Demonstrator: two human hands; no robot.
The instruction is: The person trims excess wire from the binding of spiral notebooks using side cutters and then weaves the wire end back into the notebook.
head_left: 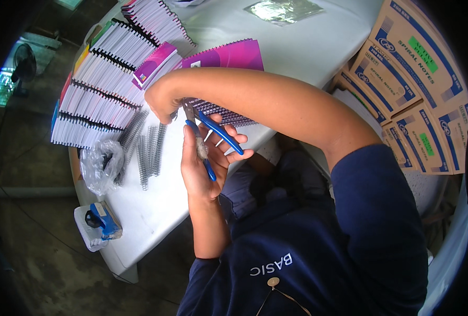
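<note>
In left hand [196, 169], turned palm-up with fingers partly spread, holding blue-handled pliers [220, 135], aimed at 11 o'clock, over white tabletop [152, 213]. With right hand [162, 98], reaching across to 10 o'clock, close beside the tip; cannot tell if pinching anything. From pliers, note wire coils [149, 154] near at 8 o'clock, clear plastic bag [92, 171] beyond them, stacked bound booklets [92, 102] at 10, purple notebook [238, 55] between 12 and 1, cardboard cartons [393, 78] well apart at 3.
</note>
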